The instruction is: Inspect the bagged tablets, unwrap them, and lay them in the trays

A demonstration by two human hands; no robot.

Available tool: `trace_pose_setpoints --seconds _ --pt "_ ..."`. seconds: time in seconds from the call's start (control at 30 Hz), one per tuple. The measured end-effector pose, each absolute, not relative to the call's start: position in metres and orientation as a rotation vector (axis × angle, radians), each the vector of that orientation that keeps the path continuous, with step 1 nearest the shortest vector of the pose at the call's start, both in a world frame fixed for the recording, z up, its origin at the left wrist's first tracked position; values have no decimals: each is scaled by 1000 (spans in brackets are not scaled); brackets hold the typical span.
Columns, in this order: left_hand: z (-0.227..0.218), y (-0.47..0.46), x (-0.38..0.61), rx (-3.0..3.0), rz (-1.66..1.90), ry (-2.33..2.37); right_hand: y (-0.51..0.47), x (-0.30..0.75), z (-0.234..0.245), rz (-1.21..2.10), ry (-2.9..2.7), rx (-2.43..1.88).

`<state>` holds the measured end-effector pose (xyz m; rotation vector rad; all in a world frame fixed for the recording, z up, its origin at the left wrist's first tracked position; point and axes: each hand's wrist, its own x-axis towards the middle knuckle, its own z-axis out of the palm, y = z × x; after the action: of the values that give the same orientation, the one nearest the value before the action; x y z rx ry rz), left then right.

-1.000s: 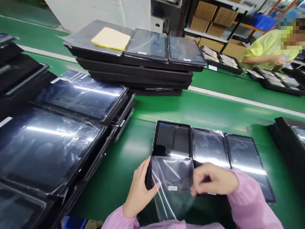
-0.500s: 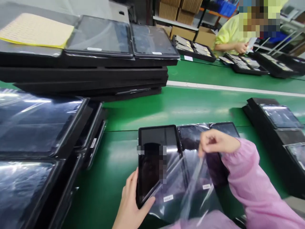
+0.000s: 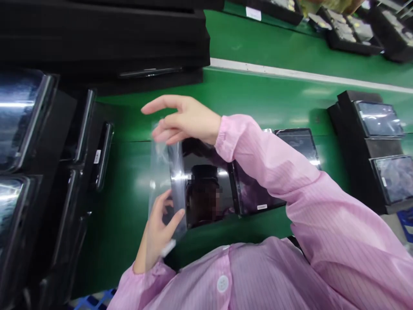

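Film: clear film [image 3: 163, 163] stands on edge along the left side of the tablet, curled, with glare on it.
Tablet: tablet [image 3: 209, 193] lies flat on the green worktop [image 3: 258, 99], dark screen up, right in front of the person.
Left hand: left hand [image 3: 157, 234] is at the film's lower end, thumb and fingers clamped on the film by the tablet's left edge.
Right hand: right hand [image 3: 187, 122] is over the film's top edge, fingers stretched nearly flat; cannot tell if they pinch it.
Neighbours: second tablet [image 3: 254, 196] just beside on the right, third tablet [image 3: 298, 144] beyond, both partly under the pink sleeve [image 3: 290, 185].
Left: bagged tablets [image 3: 19, 125], stacked.
Far: black trays [image 3: 106, 38].
Right: tray stack [image 3: 351, 142] carrying screens.
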<state>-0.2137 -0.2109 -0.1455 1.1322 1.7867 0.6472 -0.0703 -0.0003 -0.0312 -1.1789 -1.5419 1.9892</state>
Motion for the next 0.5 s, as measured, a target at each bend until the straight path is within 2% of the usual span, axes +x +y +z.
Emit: trace_pose_setpoints --seconds 0.27,0.5 --pt "-139 -209 -213 1057 608 1797 13 -34 -73 1938 -1204 -1494" --pt "-140 -209 -215 1048 643 1740 11 -7 -71 2000 -1135 -1493"
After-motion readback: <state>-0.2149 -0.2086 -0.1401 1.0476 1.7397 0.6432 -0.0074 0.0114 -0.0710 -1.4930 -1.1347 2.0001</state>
